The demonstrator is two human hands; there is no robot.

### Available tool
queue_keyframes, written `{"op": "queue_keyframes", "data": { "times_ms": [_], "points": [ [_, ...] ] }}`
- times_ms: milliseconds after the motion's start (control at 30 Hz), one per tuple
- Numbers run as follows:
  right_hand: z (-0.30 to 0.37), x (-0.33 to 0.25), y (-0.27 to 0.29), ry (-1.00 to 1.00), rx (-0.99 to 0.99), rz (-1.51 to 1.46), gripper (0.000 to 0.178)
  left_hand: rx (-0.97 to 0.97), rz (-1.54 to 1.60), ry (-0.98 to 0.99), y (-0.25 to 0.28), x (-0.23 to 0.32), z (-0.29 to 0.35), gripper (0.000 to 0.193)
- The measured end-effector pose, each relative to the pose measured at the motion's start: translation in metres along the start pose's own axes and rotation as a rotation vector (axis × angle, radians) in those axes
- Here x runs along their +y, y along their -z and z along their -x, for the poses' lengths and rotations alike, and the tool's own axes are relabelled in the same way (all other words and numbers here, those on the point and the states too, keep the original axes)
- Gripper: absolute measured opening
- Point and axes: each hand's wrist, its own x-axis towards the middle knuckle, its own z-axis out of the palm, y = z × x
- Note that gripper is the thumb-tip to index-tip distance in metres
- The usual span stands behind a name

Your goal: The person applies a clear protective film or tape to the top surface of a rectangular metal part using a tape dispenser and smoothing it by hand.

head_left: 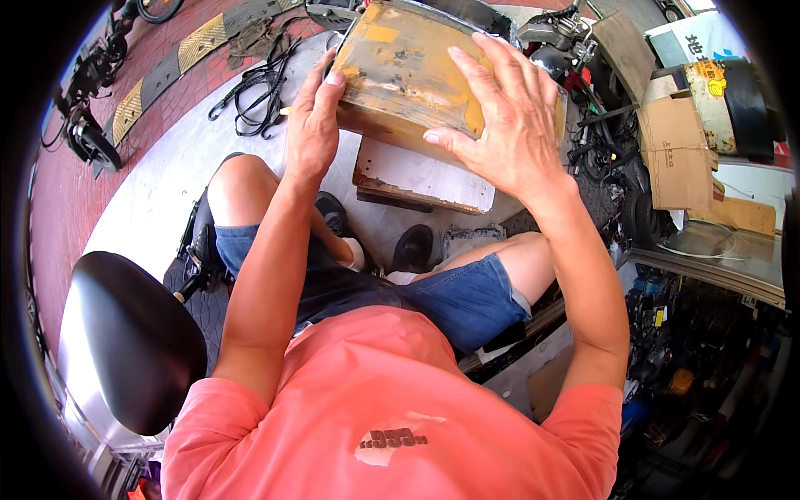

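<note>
A large box-shaped block (408,62), covered in worn brown-yellow tape with dark smudges, lies in front of my legs. My left hand (315,125) is at its left side, fingers stretched along the edge and thumb by the near left corner. Over its right part, my right hand (512,125) is spread wide, fingers apart and thumb pointing left across the near edge. Whether the right palm presses on the top cannot be made out. Under the block's near side is a shallow tray-like piece (425,173) with a white surface and dark, worn edges.
Black straps with hooks (260,87) lie on the pale ground at left. A black scooter mirror (137,342) rises beside my left arm. At right are tangled cables (596,158), cardboard (675,154) and a glass-topped case (733,254). A striped ramp strip (162,79) crosses red paving.
</note>
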Motion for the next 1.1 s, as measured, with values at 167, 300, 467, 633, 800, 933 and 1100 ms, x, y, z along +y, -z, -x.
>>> {"op": "queue_keyframes", "data": {
  "times_ms": [167,300,467,633,800,933,1100],
  "points": [
    [-0.021,-0.019,-0.014,0.117,-0.043,-0.008,0.083,-0.014,0.010,-0.054,0.004,-0.002,0.001,0.064],
    [-0.041,-0.033,-0.020,0.150,-0.057,-0.041,0.081,-0.032,0.012,-0.030,0.008,-0.006,0.000,0.064],
    [-0.050,-0.044,-0.027,0.149,-0.061,-0.054,0.081,-0.030,0.008,-0.035,0.012,-0.009,-0.001,0.065],
    [-0.061,-0.046,-0.031,0.156,-0.065,-0.083,0.083,-0.043,0.010,-0.041,0.013,-0.009,-0.002,0.070],
    [-0.081,-0.063,-0.050,0.126,-0.033,-0.101,0.086,-0.111,0.203,0.023,0.022,-0.016,-0.002,0.067],
    [-0.096,-0.079,-0.064,0.087,-0.026,-0.103,0.084,-0.123,0.209,0.039,0.028,-0.003,-0.004,0.079],
    [-0.104,-0.088,-0.069,0.113,-0.007,-0.105,0.093,-0.125,0.248,0.155,0.034,-0.014,-0.006,0.079]
  ]
}}
